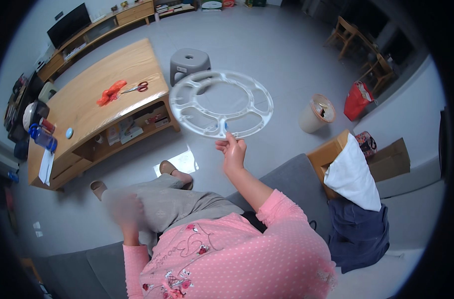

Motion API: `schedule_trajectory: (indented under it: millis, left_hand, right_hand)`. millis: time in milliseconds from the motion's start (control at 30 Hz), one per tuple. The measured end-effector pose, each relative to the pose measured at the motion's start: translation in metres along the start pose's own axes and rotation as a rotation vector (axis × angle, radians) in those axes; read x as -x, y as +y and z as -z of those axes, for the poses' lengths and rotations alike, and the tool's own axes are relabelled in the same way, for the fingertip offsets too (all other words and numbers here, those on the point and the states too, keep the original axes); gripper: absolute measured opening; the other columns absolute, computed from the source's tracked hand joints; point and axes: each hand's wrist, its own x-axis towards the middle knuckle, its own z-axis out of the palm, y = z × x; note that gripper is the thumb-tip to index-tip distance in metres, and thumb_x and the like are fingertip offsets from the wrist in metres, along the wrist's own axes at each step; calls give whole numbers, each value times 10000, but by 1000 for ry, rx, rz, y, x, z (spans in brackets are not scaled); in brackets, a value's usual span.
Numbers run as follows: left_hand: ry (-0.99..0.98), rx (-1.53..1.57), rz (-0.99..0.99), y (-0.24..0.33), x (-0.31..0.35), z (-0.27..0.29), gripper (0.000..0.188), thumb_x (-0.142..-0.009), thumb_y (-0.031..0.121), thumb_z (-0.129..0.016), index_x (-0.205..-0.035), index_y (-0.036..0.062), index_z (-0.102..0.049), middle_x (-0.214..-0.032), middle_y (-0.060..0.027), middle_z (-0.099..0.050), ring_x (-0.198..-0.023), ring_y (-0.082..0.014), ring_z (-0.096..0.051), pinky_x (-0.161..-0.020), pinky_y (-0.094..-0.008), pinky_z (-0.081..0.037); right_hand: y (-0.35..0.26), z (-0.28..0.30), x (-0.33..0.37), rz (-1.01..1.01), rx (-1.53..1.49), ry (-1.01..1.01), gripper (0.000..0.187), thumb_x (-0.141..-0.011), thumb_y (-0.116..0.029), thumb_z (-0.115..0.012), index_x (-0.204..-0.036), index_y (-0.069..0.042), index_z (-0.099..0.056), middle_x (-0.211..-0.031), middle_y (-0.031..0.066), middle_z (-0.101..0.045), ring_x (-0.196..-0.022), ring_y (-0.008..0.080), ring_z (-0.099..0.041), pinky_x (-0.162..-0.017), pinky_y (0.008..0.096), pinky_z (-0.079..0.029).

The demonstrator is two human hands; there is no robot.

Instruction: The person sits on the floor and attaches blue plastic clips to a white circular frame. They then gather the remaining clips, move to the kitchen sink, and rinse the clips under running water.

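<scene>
A grey sofa (287, 174) runs below the fingers (229, 137) of the right hand (234, 155), and a wooden table (142, 57) stands well off to their left. Nearer, below them, the person's pink top (232, 254) bears curly script across the chest. The white ring (220, 130), spoked and open in the middle, spreads just beyond these fingers, held out over the floor: thumb and forefinger are closed on its near rim, the others loosely curled. Past it stands a grey stool (188, 56) with a small pale label (181, 69), too small to read; rightward, a bin (310, 120). The left hand (129, 212), down and left, is blurred; I cannot tell how its fingers stand or whether they hold anything. Farther up-left, an orange-red bundle (111, 93) and scissors (141, 87) lie on the table.
</scene>
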Motion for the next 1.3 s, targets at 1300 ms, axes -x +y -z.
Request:
schedule_trajectory:
  millis: [1300]
  left_hand:
    - [150,-298,-245,-88,-34,-63,240,-1023,205,-474,-1138,23,-581,-809,-19,-577,-568,-47,-532,-468,-168,-427]
  right_hand:
    - [81,205,-247,-307,550,-12,366,-893,-116,-580,-1233,-32,-474,-965,152,-640,-700,247,-670,-521,330,-547]
